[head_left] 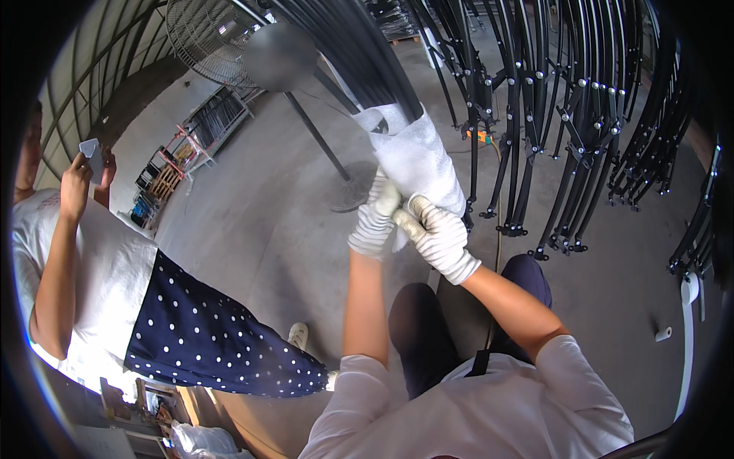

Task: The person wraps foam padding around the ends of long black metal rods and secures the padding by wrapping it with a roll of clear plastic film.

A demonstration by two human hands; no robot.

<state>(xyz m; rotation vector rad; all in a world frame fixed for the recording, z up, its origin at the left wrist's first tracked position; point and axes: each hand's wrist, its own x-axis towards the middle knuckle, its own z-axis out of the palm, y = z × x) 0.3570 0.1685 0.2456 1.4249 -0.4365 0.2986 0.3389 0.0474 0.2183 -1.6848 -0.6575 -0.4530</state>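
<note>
A bundle of long black tubes slants down from the top of the view toward me. Its near end is wrapped in a white foam sheet, which hides the tube ends. My left hand, in a white striped work glove, is closed on the lower left edge of the foam. Close beside it, my right hand, gloved alike, pinches the bottom of the wrap with the thumb on top. The two hands nearly touch, and a small flap of foam hangs between them.
Black jointed metal frames hang in rows at the right. A pedestal fan stands beyond the bundle. At left, a person holds up a phone-like device. A small white roll lies on the floor at right.
</note>
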